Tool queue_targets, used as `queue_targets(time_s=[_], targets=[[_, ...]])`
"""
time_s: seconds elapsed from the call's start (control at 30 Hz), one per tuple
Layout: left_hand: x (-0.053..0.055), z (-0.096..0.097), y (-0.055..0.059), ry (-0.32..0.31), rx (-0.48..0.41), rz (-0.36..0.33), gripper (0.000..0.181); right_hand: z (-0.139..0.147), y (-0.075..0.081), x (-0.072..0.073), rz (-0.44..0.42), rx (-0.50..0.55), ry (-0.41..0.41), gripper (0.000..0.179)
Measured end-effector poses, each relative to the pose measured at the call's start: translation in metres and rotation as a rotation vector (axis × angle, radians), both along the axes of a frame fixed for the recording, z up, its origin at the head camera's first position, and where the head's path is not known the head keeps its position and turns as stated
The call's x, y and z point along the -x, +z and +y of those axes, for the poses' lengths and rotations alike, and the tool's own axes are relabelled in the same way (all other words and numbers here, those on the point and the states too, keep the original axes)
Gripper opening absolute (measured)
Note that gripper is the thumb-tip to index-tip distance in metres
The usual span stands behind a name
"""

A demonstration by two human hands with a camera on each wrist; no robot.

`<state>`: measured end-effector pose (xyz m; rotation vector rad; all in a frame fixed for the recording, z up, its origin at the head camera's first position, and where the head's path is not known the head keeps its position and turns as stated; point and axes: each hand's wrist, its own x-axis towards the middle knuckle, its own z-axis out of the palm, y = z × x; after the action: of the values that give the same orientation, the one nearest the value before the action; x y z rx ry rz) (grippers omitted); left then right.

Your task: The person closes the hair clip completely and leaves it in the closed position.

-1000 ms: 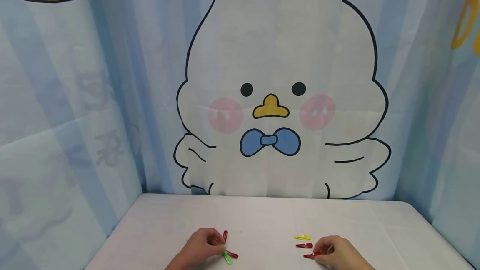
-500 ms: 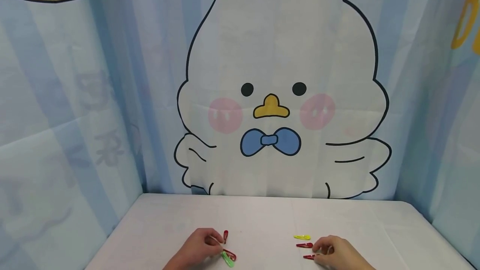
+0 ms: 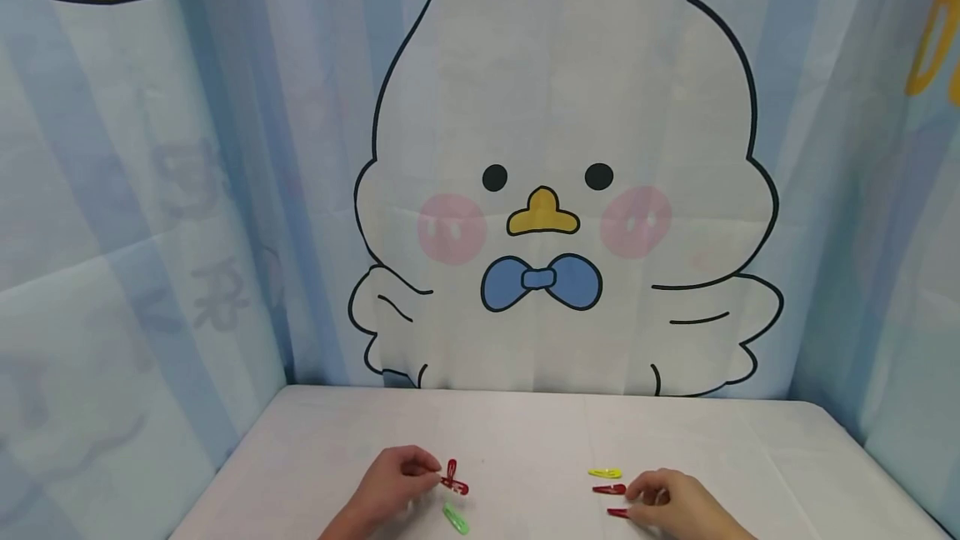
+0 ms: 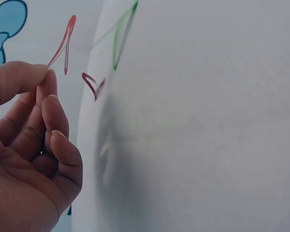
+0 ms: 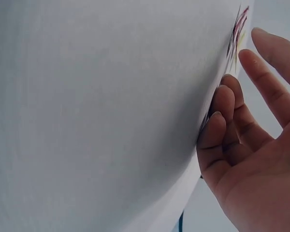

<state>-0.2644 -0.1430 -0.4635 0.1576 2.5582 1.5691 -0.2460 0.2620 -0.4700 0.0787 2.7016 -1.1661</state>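
My left hand (image 3: 397, 482) pinches one end of a red snap hair clip (image 4: 67, 41) between thumb and index finger, its free end sprung apart. In the head view this clip overlaps a second red hair clip (image 3: 452, 468), seen dark red in the left wrist view. A green hair clip (image 3: 454, 518) lies nearer me. On the right, my right hand (image 3: 675, 502) rests beside two red hair clips, a farther one (image 3: 607, 489) and a nearer one (image 3: 618, 512) partly covered by the fingers. The right wrist view shows its thumb and index finger apart, other fingers loosely bent, gripping nothing.
A yellow hair clip (image 3: 604, 473) lies beyond the right-hand red clips. All lie on a white table (image 3: 532, 440). A curtain (image 3: 540, 107) printed with a cartoon chick stands behind the table's far edge.
My left hand has drawn the held red clip away from the green one, up and slightly left, toward the other red clip. The right hand has barely moved.
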Motion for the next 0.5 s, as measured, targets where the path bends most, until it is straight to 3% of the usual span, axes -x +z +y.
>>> queue_targets(time_s=[0.17,0.3,0.5], targets=[[-0.002,0.005,0.006,0.025,-0.037,0.026,0.012,0.002,0.005,0.000,0.020,-0.006,-0.015,0.013],[-0.005,0.008,0.011,0.035,-0.075,0.065,0.014,0.000,0.013,-0.001,0.086,-0.001,-0.010,0.012],[-0.010,0.015,0.016,0.044,-0.150,0.073,0.020,-0.006,0.022,-0.006,0.196,0.047,0.102,0.014]])
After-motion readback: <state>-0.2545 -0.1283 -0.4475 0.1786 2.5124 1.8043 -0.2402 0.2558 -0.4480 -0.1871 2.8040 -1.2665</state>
